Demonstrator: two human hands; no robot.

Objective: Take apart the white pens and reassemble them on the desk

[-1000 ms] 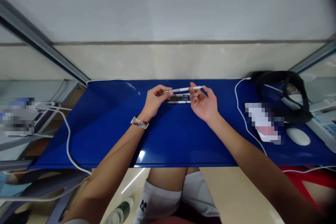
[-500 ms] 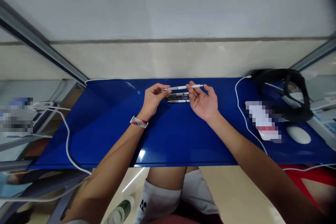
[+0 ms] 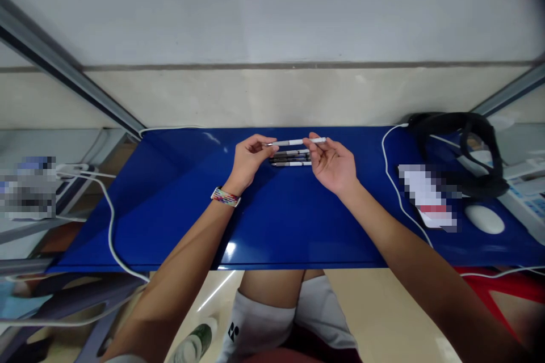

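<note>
A white and grey pen (image 3: 294,142) is held level above the blue table (image 3: 272,221). My left hand (image 3: 251,160) pinches its grey tip end between thumb and fingers. At the white end, my right hand (image 3: 332,163) has its palm turned up and its fingers closed round the barrel. Just below the held pen, several similar pens (image 3: 292,159) lie side by side on the table, their right ends partly hidden by my right hand.
On the right lie a phone (image 3: 428,195), a white mouse (image 3: 484,219), a black headset-like strap (image 3: 489,153) and a white cable (image 3: 388,167). Another white cable (image 3: 111,221) hangs over the table's left side. A wall (image 3: 255,96) stands behind.
The thumb of my right hand has moved in to the left, from the pen's far end onto or beside its barrel. My left hand keeps its pinch.
</note>
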